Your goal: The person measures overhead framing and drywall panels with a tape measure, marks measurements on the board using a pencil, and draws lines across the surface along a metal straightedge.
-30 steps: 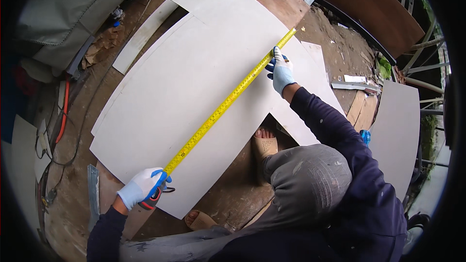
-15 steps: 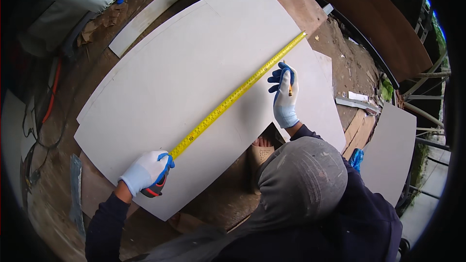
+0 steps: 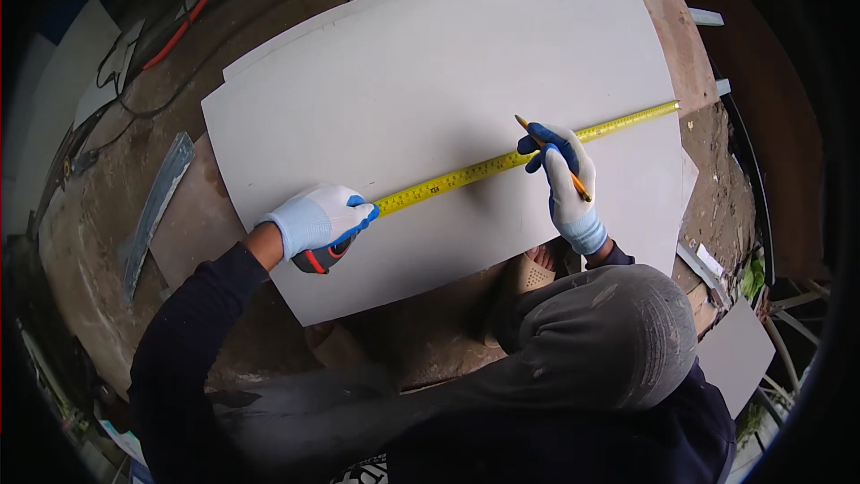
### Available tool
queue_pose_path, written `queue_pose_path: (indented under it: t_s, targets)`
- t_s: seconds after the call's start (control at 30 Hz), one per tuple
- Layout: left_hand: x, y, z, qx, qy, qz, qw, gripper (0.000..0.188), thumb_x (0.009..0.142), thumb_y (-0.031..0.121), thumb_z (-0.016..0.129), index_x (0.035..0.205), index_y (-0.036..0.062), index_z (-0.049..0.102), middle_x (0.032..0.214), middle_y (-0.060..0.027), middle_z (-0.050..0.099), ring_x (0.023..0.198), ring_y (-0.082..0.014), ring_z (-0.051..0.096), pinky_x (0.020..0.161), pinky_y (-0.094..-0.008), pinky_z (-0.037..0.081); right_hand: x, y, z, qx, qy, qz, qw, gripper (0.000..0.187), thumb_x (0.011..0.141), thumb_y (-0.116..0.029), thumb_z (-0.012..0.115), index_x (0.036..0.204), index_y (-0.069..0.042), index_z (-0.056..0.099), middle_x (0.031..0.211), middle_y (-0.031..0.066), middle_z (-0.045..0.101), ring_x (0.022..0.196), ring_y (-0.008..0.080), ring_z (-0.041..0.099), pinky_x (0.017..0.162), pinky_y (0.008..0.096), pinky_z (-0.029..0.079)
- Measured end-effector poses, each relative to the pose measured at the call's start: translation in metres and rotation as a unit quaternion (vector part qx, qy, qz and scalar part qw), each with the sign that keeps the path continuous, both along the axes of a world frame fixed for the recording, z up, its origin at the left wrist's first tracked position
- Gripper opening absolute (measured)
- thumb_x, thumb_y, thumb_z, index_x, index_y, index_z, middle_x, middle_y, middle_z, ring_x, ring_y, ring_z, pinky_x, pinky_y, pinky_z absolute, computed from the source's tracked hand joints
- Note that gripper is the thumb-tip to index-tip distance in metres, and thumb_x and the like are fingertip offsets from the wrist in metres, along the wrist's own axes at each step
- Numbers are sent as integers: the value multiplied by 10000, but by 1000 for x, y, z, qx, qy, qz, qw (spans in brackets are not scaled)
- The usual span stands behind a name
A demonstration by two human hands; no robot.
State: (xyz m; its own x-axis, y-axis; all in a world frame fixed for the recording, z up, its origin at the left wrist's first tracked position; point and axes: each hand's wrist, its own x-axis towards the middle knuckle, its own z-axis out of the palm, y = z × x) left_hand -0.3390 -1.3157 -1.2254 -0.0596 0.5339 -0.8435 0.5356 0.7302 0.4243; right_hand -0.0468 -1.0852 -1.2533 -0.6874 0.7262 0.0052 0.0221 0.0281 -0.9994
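My left hand [image 3: 318, 218], in a white glove with blue fingers, is closed around the black and red case of a tape measure [image 3: 326, 256] near the left end of a large pale board [image 3: 403, 81]. Its yellow blade [image 3: 452, 179] stretches across the board to the right edge. My right hand [image 3: 573, 184], gloved alike, is closed on a slim yellow-orange pencil [image 3: 583, 190]. The pencil slants up and left over the board, its tip beyond the blade. This hand hides part of the blade; whether it touches the board I cannot tell.
My bent knee [image 3: 618, 332] and a sandalled foot [image 3: 536, 276] are at the board's near edge. A grey metal strip [image 3: 159, 206] lies at left, near a dark cable and an orange-red bar [image 3: 186, 22]. A brown panel [image 3: 761, 108] stands at far right.
The view has turned, so the board and tape lie flatter across it. My right hand has come over the blade, and the pencil now slants up and left. My left hand keeps the tape measure.
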Motion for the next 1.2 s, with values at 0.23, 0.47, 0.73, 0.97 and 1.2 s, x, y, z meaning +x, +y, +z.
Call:
queue_pose_path:
  t_s: [0.23, 0.47, 0.73, 0.97, 1.2]
  targets:
    - [-20, -8, 11, -40, 55, -4, 998, 530, 1057, 503, 576, 937, 20, 756, 747, -147, 690, 675, -266, 632, 706, -411, 519, -9, -28, 1, -50, -86, 122, 988, 282, 1044, -85, 629, 1274, 71, 676, 1056, 131, 760, 1007, 157, 711, 936, 294, 557]
    - [-25, -1, 9, -55, 71, -17, 996, 573, 1043, 530, 584, 950, 2, 786, 718, -163, 679, 632, -270, 615, 686, -400, 528, -20, -28, -4, -15, -114, 189, 975, 243, 1012, -115, 701, 1216, 18, 703, 997, 101, 775, 928, 162, 736, 867, 312, 580]
    - [-27, 8, -5, -65, 117, -92, 987, 627, 997, 537, 581, 1050, -50, 792, 850, -246, 749, 662, -328, 687, 672, -426, 563, -50, -52, -5, 38, -135, 303, 943, 274, 941, -128, 788, 1181, -25, 701, 1010, 140, 774, 867, 222, 746, 832, 329, 592]
    - [-28, 15, -11, -105, 108, -59, 987, 609, 953, 537, 620, 987, -43, 802, 809, -231, 743, 627, -326, 665, 662, -425, 561, -51, -62, -16, 112, -109, 363, 919, 284, 931, -146, 799, 1176, -49, 693, 1040, 155, 754, 919, 331, 749, 837, 371, 596]
    - [-31, 11, -10, -87, 98, -70, 989, 604, 950, 541, 627, 954, -38, 803, 757, -210, 725, 586, -301, 643, 621, -424, 541, -51, -63, -20, 145, -107, 373, 910, 281, 909, -135, 795, 1160, -74, 684, 1025, 161, 750, 917, 353, 743, 825, 396, 600]
